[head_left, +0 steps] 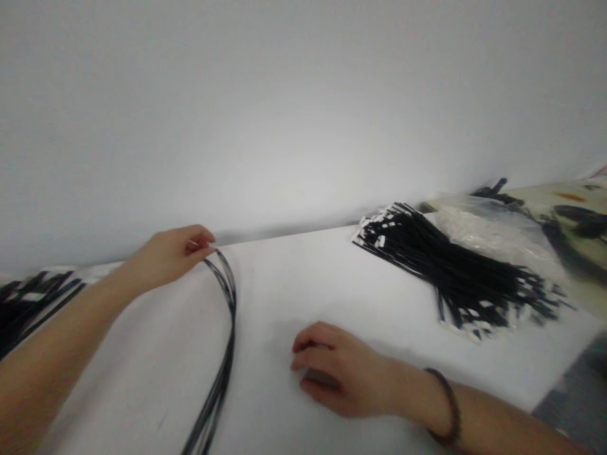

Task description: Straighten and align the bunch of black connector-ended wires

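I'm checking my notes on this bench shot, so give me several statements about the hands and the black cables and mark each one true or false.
1. The left hand pinches the end of a thin bundle of black cables between its fingers. True.
2. The right hand holds a pair of scissors. False: it rests curled on the white table with no tool showing.
3. A large heap of black cables lies to the right, on the table. True.
4. The bracelet is on the left wrist. False: it is on the right wrist.
5. The right hand touches the large heap. False: it lies well apart from it.
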Available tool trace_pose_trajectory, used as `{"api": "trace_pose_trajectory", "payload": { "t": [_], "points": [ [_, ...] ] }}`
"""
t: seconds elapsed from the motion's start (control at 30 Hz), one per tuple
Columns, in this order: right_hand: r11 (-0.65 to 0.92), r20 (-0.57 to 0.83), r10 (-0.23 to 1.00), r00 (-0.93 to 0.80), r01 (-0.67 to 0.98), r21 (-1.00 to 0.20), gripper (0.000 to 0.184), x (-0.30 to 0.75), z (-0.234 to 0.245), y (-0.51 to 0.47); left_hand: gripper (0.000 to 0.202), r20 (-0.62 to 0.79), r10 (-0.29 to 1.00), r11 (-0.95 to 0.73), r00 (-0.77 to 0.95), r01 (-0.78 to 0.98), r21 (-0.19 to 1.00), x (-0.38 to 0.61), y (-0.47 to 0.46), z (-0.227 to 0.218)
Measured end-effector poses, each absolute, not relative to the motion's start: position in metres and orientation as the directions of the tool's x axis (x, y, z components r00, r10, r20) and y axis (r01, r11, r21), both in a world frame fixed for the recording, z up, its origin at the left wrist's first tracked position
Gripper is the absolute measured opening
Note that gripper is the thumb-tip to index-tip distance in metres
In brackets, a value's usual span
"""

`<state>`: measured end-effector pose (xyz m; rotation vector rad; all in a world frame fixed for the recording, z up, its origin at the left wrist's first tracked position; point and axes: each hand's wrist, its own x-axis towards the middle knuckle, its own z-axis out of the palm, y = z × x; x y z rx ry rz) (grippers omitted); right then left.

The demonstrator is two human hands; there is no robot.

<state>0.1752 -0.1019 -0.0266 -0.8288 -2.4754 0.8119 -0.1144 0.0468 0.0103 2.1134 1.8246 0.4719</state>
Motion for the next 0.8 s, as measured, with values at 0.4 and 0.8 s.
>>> {"api": "trace_pose_trajectory", "payload": {
  "t": [0.4,0.8],
  "points": [
    [0.675,0.204,0.665,-0.719,0.462,-0.575,0.054,0.177,-0.026,-0.109,0.022,0.101,0.954,-0.301,0.284,0.894,0.331,-0.090,0.041,-0.022],
    [0.801,0.055,0.460,-0.886,0.388,-0.456,0.021,0.184,-0.017,-0.108,0.033,0.047,0.982,-0.190,0.184,0.951,0.243,-0.113,0.054,-0.019]
  ]
}}
